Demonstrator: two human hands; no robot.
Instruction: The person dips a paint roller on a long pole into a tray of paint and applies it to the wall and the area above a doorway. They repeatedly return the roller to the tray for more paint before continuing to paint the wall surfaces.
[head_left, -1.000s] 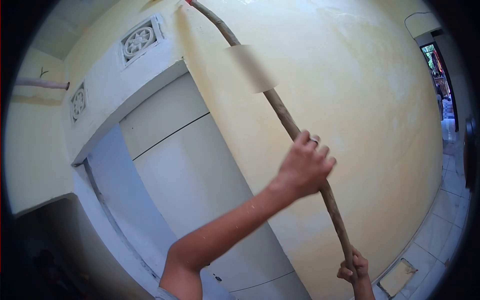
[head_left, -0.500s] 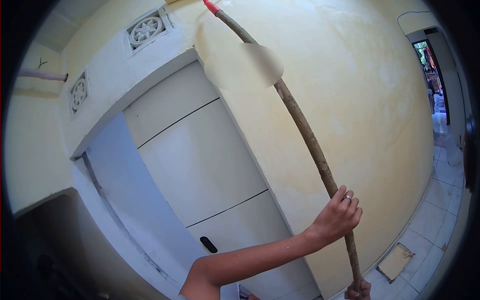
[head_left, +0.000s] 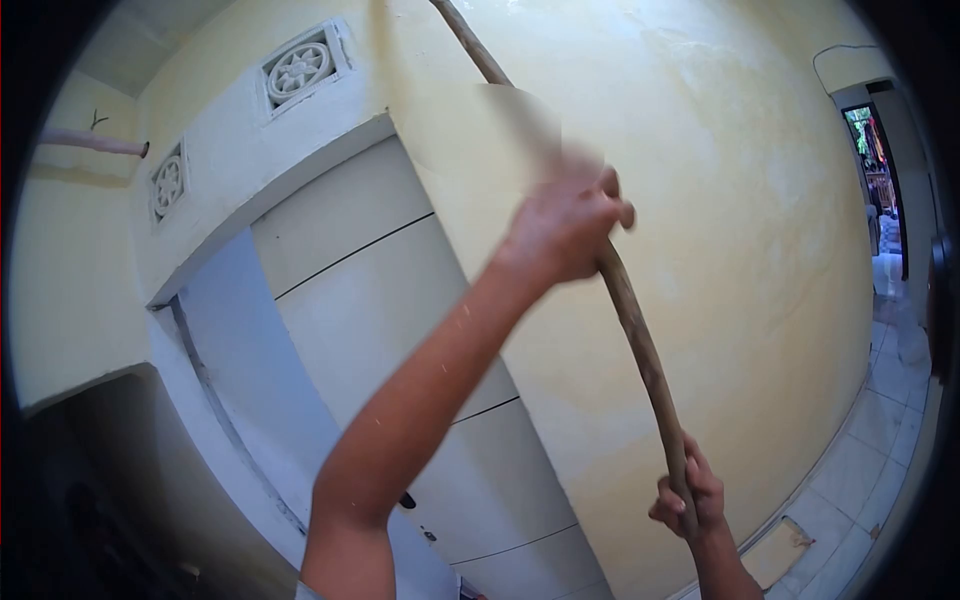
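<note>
Head view: both hands grip wooden pole (head_left: pixel 640 340), slanting up-left.

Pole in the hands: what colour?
Mottled brown pole, bare wood; clearest in the head view.

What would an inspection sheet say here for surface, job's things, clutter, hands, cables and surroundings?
Surface: yellow wall, patchy finish.
Job's things: long wooden pole slanting up the wall, top out of frame.
Clutter: flat board on the tiled floor.
Hands: left hand grips the pole high up; right hand grips it near the lower end.
Cables: thin wire on the wall, upper right.
Surroundings: white door, patterned vents, open doorway far right.
</note>
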